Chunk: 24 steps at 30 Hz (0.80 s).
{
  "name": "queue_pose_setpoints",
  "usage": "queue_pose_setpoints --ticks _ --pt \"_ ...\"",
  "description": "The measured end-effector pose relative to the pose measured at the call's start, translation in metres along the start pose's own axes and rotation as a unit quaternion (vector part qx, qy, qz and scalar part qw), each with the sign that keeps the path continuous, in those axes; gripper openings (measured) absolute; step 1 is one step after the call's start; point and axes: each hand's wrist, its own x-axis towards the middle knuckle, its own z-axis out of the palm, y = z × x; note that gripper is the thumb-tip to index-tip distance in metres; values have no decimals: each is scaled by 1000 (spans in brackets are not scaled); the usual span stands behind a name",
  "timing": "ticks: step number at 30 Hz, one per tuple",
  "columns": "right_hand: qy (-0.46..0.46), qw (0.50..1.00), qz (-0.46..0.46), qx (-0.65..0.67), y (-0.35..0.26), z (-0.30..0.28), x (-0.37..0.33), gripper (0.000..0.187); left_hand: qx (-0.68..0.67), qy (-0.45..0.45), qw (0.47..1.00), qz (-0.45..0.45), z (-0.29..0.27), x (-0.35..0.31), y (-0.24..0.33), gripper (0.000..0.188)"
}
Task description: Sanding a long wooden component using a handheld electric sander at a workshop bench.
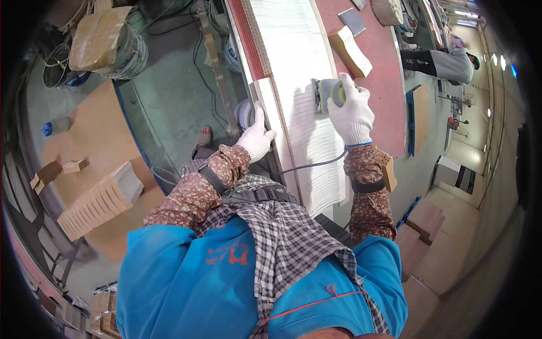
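Observation:
A long pale ribbed panel (291,42) runs lengthwise over the bench in front of me. My right hand (351,116), in a white glove, is closed round a small power sander (326,95) with a grey and yellow-green body. The sander's pad stands on the panel's right part; its underside is hidden. At the panel's left edge, my left hand (255,140), also gloved, rests on a pale edge strip (265,101). Its index finger is stretched forward and the thumb stands apart. A dark cable (310,167) crosses the panel below the sander.
A curved wooden block (351,52) and a grey flat pad (352,21) lie on the red bench covering (384,85). Curved pale pieces (101,203) stand in a row on a brown board at left. Beyond the bench, a person (451,65) in grey bends forward.

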Motion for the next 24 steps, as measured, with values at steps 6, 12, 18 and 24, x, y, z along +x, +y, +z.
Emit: queue_pose_setpoints --ticks 6,12,18,24 --pt "5 1000 -11 -19 -5 0 6 73 -9 -8 1000 -12 -2 -3 6 104" --pt "5 1000 5 -6 -3 2 9 74 -11 -15 1000 -13 -3 -4 8 104" --pt "-11 1000 -20 13 2 2 7 73 7 1 1000 -11 -1 1 1 103" --pt "-43 997 -1 70 -7 -4 6 72 -3 -3 1000 5 0 0 2 103"
